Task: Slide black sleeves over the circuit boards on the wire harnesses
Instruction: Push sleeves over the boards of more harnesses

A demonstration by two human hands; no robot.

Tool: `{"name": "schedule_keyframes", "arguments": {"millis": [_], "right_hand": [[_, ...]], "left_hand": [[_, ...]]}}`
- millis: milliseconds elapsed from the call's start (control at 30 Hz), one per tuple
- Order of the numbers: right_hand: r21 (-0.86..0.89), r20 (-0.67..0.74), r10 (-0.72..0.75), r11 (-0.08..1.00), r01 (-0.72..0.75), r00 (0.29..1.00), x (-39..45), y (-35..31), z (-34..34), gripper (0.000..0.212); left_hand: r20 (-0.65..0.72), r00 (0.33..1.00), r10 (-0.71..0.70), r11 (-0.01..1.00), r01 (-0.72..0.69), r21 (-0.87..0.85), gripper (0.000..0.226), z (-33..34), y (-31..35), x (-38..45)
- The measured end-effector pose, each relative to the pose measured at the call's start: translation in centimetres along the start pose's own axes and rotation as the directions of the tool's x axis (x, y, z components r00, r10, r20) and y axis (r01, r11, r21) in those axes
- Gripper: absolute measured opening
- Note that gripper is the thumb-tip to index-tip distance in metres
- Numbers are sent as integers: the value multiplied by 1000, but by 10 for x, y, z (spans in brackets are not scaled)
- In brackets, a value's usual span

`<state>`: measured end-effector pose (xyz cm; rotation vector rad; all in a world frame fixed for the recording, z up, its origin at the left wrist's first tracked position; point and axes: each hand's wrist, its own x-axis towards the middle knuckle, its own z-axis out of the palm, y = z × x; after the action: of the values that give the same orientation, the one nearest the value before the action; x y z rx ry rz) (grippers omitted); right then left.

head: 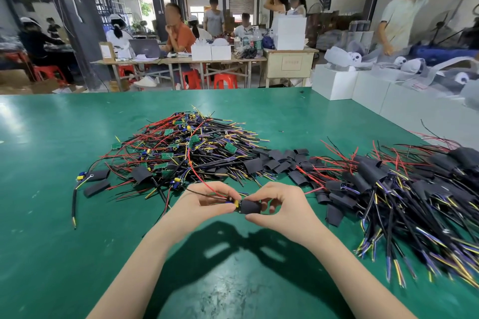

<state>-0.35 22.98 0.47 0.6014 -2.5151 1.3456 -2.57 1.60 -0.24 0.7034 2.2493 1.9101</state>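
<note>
Both hands raised just above the green tabletop [51, 228], near its front edge, meeting at centre. Left hand [204, 202]: fingers curled, pinching the end of one wire harness [207, 189] where blue and yellow parts show; its red and black leads run up and left toward the heap. Right hand [282, 204]: thumb and fingers curled around a black sleeve [250, 206], which sits on the harness end, just beside the yellow part. Whether a circuit board lies inside the sleeve cannot be told; it is hidden. Behind the hands, a heap of unsleeved harnesses [186, 147] with bare green circuit boards, red, black, yellow and purple wires tangled. Loose black sleeves [280, 160] lie scattered between that heap and the right side; two more sleeves [97, 181] lie at the left of the heap. At the right, a pile of sleeved harnesses [404, 189], wire ends fanned toward the front edge. White boxes [363, 90] stand along the far right edge of the tabletop. Beyond, other people sit and stand at tables with red stools.
</note>
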Motion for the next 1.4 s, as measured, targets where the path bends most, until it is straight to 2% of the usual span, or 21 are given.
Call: {"name": "schedule_keyframes", "arguments": {"millis": [133,267,400,567,800,867,967,1033,1167,1233,1300,1400], "right_hand": [[-39,-39,-48,998,47,998,-1,-1,3,26],[-76,-70,-107,992,101,992,-1,0,5,28],[-79,-63,-68,995,62,996,0,2,5,30],[-85,-65,-3,996,-3,998,0,1,7,28],[-162,-82,-38,987,24,996,0,-2,5,25],[-179,-77,-46,983,32,996,0,-2,5,24],[-174,-100,-59,984,41,993,0,-2,4,19],[-181,-126,-72,982,48,989,1,-1,4,19],[-196,-90,-65,980,46,994,1,1,1,28],[-244,-28,-71,968,62,997,0,1,2,32],[-274,-34,-68,960,56,997,0,0,3,31],[-278,-79,-28,961,4,996,-1,0,3,29]], "left_hand": [[-91,994,-53,995,45,-84,30,4,-2,2],[-142,987,-78,986,55,-158,21,6,-3,4],[-129,992,-9,998,1,-67,17,10,0,4],[-86,996,35,999,-37,-13,23,11,4,1],[-179,978,-103,986,75,-152,11,11,-1,5],[-150,984,-94,988,73,-136,13,9,-2,4],[-111,994,-23,1000,25,16,17,9,-2,6],[-116,993,-17,998,23,53,17,10,-4,6],[-161,981,-110,987,88,-136,17,13,-8,5],[-159,973,-166,963,125,-239,20,12,-9,5],[-157,961,-230,928,167,-332,24,13,-9,4],[-173,956,-235,931,171,-323,20,12,-8,3]]}}
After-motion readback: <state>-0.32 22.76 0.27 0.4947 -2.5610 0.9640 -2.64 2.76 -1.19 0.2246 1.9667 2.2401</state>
